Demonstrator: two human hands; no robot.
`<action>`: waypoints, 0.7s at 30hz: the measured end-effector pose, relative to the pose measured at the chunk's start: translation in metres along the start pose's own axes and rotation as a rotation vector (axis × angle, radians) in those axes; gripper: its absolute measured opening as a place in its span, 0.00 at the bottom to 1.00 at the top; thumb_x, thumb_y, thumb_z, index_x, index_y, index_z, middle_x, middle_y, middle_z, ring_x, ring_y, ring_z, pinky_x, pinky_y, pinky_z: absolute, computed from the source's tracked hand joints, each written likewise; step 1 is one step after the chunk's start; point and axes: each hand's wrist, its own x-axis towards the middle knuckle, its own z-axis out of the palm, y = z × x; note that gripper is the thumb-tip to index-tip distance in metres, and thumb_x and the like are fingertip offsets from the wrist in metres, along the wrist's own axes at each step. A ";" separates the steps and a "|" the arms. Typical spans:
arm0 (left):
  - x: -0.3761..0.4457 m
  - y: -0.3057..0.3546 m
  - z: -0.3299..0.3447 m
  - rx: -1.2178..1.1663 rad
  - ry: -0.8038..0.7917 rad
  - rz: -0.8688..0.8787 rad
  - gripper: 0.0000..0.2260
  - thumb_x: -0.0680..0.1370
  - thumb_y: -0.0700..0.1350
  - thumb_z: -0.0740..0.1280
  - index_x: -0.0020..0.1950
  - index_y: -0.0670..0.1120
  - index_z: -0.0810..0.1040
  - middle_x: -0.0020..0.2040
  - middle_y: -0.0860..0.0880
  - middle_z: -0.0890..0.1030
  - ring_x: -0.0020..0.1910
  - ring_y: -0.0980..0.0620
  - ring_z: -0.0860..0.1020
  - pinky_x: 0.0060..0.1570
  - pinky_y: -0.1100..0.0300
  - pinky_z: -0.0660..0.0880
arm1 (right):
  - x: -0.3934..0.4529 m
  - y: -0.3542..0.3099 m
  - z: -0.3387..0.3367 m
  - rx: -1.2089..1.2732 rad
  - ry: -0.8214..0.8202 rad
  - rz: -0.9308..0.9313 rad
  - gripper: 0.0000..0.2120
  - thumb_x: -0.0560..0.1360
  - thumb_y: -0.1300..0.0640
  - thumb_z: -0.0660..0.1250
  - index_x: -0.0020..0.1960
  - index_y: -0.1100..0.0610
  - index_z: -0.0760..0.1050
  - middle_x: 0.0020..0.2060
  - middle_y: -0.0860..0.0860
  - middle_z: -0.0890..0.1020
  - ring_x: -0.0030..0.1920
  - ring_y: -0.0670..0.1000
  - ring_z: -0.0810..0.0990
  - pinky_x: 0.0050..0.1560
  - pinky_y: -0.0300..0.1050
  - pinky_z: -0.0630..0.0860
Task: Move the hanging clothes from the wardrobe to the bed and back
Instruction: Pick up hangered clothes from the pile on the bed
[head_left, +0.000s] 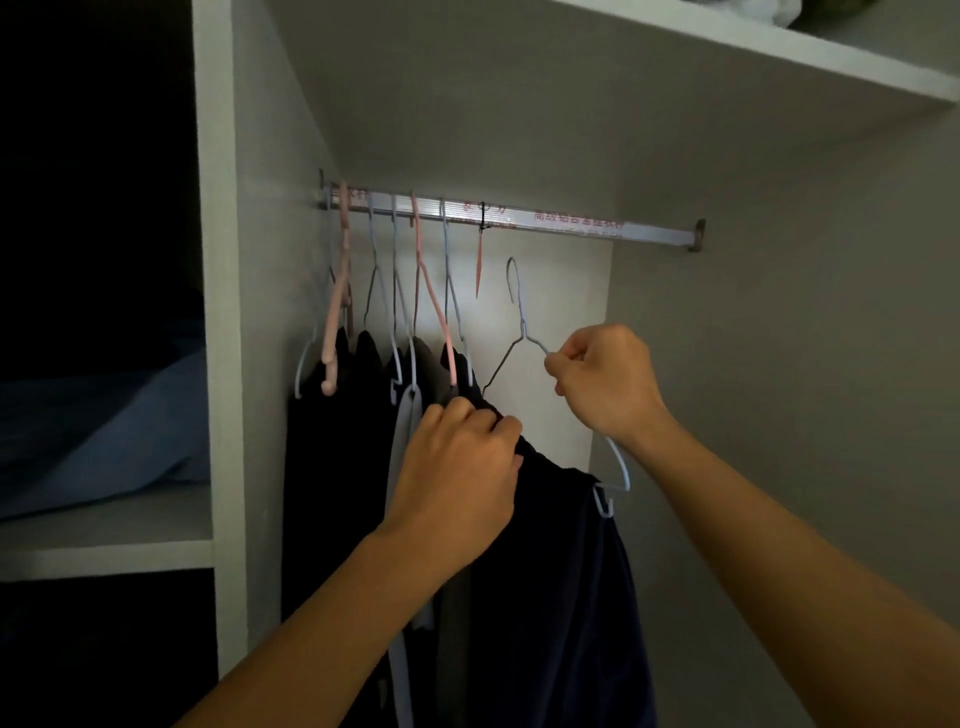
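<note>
Holding hanger (521, 317), dark garment (550, 571)

home bedroom | wardrobe rail (511, 221) | hung clothes (337, 467) | bedding (104, 431) beside

Dark garment (561, 545) on unhooked hanger (522, 322)

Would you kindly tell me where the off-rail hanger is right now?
Centre of the head view: the hanger is below the rail, hook free, pinched by the right hand, right of the hung clothes.
</note>
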 end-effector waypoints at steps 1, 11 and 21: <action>0.000 0.000 0.000 0.007 0.001 0.002 0.11 0.79 0.47 0.66 0.58 0.46 0.81 0.49 0.49 0.83 0.51 0.47 0.77 0.52 0.52 0.71 | 0.006 -0.002 0.002 -0.006 0.006 -0.022 0.13 0.75 0.61 0.66 0.40 0.73 0.78 0.38 0.67 0.82 0.40 0.64 0.81 0.40 0.56 0.79; 0.011 -0.001 -0.001 0.080 0.071 -0.027 0.05 0.73 0.47 0.73 0.46 0.46 0.83 0.36 0.50 0.82 0.38 0.48 0.79 0.42 0.52 0.74 | 0.085 -0.030 0.005 0.015 0.067 -0.100 0.13 0.75 0.61 0.66 0.41 0.73 0.79 0.40 0.67 0.83 0.41 0.64 0.82 0.43 0.56 0.81; 0.010 -0.002 0.003 0.070 0.048 -0.010 0.05 0.76 0.48 0.70 0.47 0.48 0.83 0.40 0.52 0.83 0.41 0.50 0.79 0.45 0.51 0.75 | 0.135 -0.043 0.045 0.036 0.094 -0.085 0.24 0.77 0.59 0.67 0.26 0.56 0.60 0.23 0.49 0.64 0.24 0.48 0.63 0.28 0.40 0.63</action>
